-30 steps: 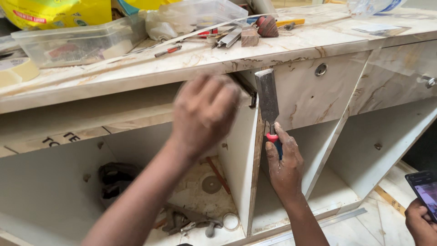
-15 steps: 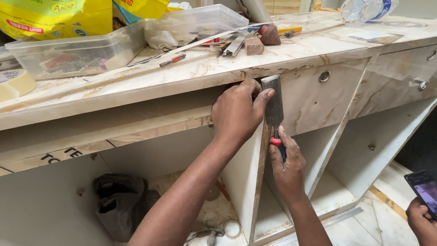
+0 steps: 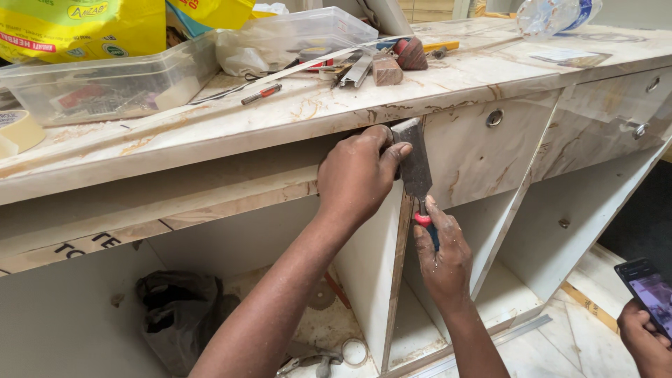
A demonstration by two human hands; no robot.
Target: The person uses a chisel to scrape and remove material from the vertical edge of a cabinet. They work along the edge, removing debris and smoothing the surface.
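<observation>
Right hand (image 3: 442, 253) grips chisel (image 3: 414, 166) handle; left hand (image 3: 358, 175) clasps, seemingly, panel (image 3: 371, 280) top edge under countertop (image 3: 294, 115).

A clear plastic tub (image 3: 105, 87), tape roll (image 3: 17, 131) and red-handled screwdriver (image 3: 261, 93) lie on the countertop (image 3: 490, 66).

Left hand (image 3: 358, 175) raised on an extended forearm, back of hand to camera, fingers (image 3: 374, 136) curled forward and thumb angled right; right hand (image 3: 442, 255) lower, just right of it, wrist bent upward, fingers closed in a fist-like grip, index finger extended up.
</observation>
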